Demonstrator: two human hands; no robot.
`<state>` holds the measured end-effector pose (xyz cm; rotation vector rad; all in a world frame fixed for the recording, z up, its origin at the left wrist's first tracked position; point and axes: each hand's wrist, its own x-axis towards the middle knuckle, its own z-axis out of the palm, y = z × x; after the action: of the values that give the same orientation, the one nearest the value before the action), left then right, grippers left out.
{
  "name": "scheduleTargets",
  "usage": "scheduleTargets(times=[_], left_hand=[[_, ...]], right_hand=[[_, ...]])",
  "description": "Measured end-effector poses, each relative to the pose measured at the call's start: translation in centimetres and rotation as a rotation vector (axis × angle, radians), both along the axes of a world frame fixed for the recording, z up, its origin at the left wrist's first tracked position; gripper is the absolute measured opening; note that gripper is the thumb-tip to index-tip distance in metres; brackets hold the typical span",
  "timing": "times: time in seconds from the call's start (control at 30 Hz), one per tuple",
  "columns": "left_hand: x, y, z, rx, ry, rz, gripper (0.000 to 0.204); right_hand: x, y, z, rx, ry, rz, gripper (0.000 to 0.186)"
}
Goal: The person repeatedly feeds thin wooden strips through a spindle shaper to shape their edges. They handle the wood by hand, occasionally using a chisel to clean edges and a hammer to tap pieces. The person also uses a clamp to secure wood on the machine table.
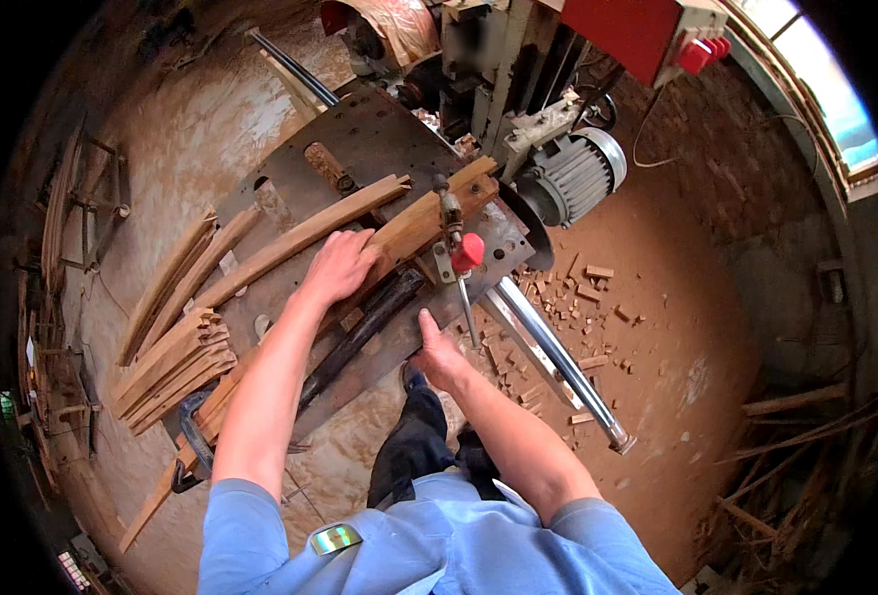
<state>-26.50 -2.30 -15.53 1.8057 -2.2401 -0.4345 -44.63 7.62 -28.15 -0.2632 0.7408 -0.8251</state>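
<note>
My left hand [343, 268] lies over a wooden piece [414, 233] on the metal machine table [345, 134], its fingers curled down onto the wood. Beside it, a long curved wooden strip [305, 243] lies across the table. At the near right edge of the table, my right hand [441, 352] has its thumb on top; its other fingers are hidden, seemingly around the edge. A clamp with a red knob [467, 253] stands over the wooden piece. Just past that piece's far end are a dark round disc [526, 226] and a grey motor [580, 178].
Cut wooden pieces [176, 372] are stacked on the table's left, near a dark C-clamp [196, 431]. A shiny metal rail [558, 362] sticks out at right above scattered offcuts [588, 293]. A red control box [623, 35] hangs overhead. Scrap wood [796, 426] lies at far right.
</note>
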Motion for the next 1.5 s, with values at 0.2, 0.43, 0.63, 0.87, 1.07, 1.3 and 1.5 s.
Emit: scheduleTargets(times=[0.2, 0.43, 0.63, 0.87, 1.07, 1.3, 1.5], left_hand=[[-2.8, -3.3, 0.3, 0.125, -0.056, -0.033, 0.042], [-3.1, -5.1, 2.4, 0.203, 0.140, 0.001, 0.040], [-3.5, -1.5, 8.1, -0.456, -0.152, -0.028, 0.036], [10.1, 2.8, 10.4, -0.697, -0.292, 0.028, 0.051], [21.9, 7.5, 9.6, -0.690, -0.455, 0.185, 0.053], [28.2, 10.7, 7.8, -0.621, -0.487, 0.296, 0.049], [34.5, 9.9, 9.3, -0.537, -0.579, 0.373, 0.046]], right_hand=[[-0.1, -0.4, -0.2, 0.014, 0.069, -0.010, 0.061], [0.0, -0.3, -1.1, 0.022, 0.044, -0.052, 0.057], [-0.2, -0.3, -2.2, -0.015, -0.038, -0.047, 0.060], [-0.1, -0.4, -1.8, -0.012, 0.036, 0.010, 0.067], [-0.6, -0.2, -2.6, -0.075, 0.026, -0.003, 0.070], [-1.2, 0.3, -2.2, -0.058, 0.045, 0.003, 0.068], [-1.1, 0.3, -2.2, -0.014, 0.104, -0.075, 0.065]])
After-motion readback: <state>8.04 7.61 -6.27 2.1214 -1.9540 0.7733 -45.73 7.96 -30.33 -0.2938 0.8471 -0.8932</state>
